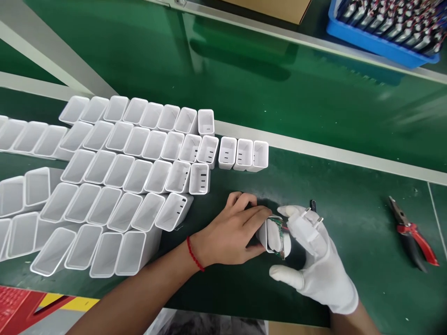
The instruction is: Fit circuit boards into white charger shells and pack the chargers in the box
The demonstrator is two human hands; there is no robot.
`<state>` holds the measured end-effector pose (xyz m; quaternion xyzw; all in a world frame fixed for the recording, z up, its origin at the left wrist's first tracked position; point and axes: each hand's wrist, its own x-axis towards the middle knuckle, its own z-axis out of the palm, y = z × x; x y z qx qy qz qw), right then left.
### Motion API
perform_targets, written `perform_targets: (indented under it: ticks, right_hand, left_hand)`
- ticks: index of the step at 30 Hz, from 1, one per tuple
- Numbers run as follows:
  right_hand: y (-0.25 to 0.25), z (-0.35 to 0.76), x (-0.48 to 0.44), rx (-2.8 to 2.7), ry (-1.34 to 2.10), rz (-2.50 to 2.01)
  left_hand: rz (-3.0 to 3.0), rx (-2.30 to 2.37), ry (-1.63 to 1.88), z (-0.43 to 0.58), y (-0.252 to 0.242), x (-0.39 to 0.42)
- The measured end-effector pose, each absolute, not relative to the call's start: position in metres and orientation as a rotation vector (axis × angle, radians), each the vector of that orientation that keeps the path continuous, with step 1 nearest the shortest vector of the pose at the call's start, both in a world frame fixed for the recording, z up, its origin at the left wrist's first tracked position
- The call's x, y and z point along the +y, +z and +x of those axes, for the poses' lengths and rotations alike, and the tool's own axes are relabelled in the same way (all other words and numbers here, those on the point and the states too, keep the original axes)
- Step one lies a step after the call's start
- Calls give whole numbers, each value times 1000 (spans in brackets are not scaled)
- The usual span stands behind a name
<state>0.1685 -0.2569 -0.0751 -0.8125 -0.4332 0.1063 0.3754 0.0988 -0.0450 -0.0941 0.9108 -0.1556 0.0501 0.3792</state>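
Where the green bench surface (pixel 349 200) nears its front edge, about midway along, the bare left hand (pixel 232 232) is closed around one white shell (pixel 272 235). Its fingers wrap the far side and its thumb the near side. The gloved right hand (pixel 316 265) meets it from the right, fingers clasping a white plug cap (pixel 303 225), while the thumb is splayed off toward the front edge. The cap lies just right of the shell and touches it. A green circuit board (pixel 280 228) bridges the two at the shell's open mouth, which faces the glove. Shell, board and cap share one line, roughly parallel to the front edge, and the cap's two metal pins (pixel 316 218) point away to the right. Each hand is on its own piece.

Counted: one shell in hand, one cap and one board. Empty shells (pixel 122 186) fill the left half in leaning rows, several dozen at least, with the left edge cutting them off. Three more (pixel 243 153) stand apart by the grey rail. One pair of red-handled pliers (pixel 414 235) lies well apart near the right edge, and one blue tray (pixel 370 42) sits at the far right corner.
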Motion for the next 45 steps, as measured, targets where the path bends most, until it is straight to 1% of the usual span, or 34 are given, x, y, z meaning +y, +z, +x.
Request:
perform_targets:
  ticks: [7, 12, 15, 18, 21, 23, 26, 27, 29, 33, 36, 40, 43, 45]
  right_hand:
    - [-76, 169, -262, -977, 585, -1963]
    - [-80, 162, -248, -718, 669, -1958]
    - [-84, 159, -246, -653, 714, -1949]
    - [-91, 162, -248, -623, 674, -1951]
    - [-94, 168, -250, -590, 527, -1883]
    - [-89, 170, -251, -686, 236, -1957]
    - [-73, 164, -247, -1040, -282, -2202]
    - [-68, 160, -245, -1169, -379, -2274]
    - [-64, 150, -242, -1367, -420, -2379]
    - [-74, 134, -239, -1451, -394, -2438]
    - [-87, 127, -241, -1270, -346, -2375]
    - [-98, 123, -241, -763, -123, -2433]
    - [-99, 128, -240, -690, 68, -2413]
    - [-94, 134, -238, -656, 235, -2249]
  left_hand:
    - [2331, -444, 123, 99, -93, -44]
    - [2327, -443, 120, 100, -93, -45]
    - [2326, -438, 135, 100, -93, -46]
    - [2357, -426, 180, 99, -95, -47]
    - [2420, -356, 318, 98, -99, -49]
    - [2449, -296, 447, 97, -101, -52]
    - [2489, -258, 536, 96, -105, -56]
    - [2507, -255, 532, 96, -107, -56]
    - [2527, -245, 501, 95, -108, -57]
    - [2400, -230, 344, 92, -103, -52]
    - [2220, -231, 195, 91, -96, -46]
    - [2085, -257, 132, 91, -94, -42]
    - [1966, -262, 90, 92, -96, -40]
    - [1855, -232, 75, 93, -94, -38]
